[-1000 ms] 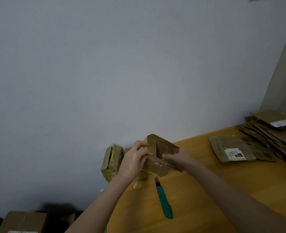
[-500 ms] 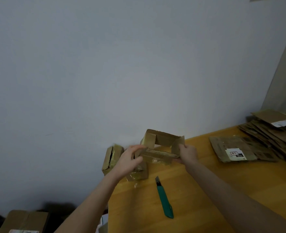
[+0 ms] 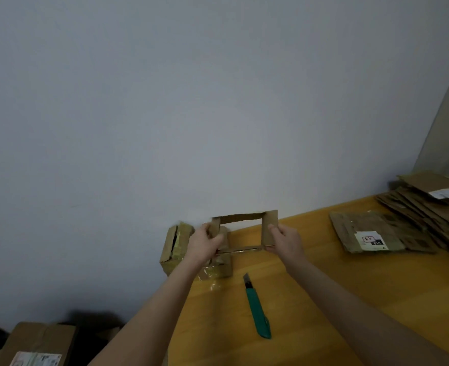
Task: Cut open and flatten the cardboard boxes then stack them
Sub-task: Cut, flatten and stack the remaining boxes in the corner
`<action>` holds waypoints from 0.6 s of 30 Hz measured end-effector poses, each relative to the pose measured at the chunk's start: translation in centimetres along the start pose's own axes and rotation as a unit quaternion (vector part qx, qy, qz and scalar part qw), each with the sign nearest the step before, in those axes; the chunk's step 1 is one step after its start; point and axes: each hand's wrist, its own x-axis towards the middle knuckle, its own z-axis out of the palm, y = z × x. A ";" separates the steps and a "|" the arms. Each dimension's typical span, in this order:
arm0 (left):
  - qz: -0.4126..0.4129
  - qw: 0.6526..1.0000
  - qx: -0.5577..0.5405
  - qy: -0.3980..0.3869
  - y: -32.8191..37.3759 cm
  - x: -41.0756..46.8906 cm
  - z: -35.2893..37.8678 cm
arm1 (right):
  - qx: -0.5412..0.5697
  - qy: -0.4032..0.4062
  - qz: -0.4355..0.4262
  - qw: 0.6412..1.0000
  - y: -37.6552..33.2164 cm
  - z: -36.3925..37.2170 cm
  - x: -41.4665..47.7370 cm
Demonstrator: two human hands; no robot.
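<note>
I hold a small opened cardboard box (image 3: 269, 225) above the wooden table (image 3: 350, 286), pulled into an open rectangular frame that I look straight through. My left hand (image 3: 204, 245) grips its left side and my right hand (image 3: 284, 241) grips its right side. Behind my left hand stand two more small taped boxes, one (image 3: 175, 247) at the table's left corner and one (image 3: 218, 268) partly hidden by my wrist. A green utility knife (image 3: 256, 307) lies on the table below the box, blade end pointing away from me.
Flattened cardboard (image 3: 366, 233) with a white label lies at the right, beside a bigger fanned pile (image 3: 434, 204) against the wall. A larger labelled box (image 3: 38, 342) sits on the floor at lower left. The table's left edge runs under my left forearm.
The box has gone from a slanted, half-folded shape to a wide open frame as my hands moved apart. It now faces me with its opening upright.
</note>
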 end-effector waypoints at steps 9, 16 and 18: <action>0.029 0.980 -0.174 -0.093 -1.4 -1.3 -0.9 | 0.222 -0.035 0.202 0.953 -0.2 -2.5 1.5; 0.115 0.979 -0.047 -0.162 -1.9 -1.4 -1.5 | 0.119 -0.036 0.247 0.961 0.4 -3.8 1.8; 0.101 0.980 -0.046 -0.163 -2.1 -1.5 -1.0 | 0.095 -0.012 0.239 0.966 0.7 -3.7 1.9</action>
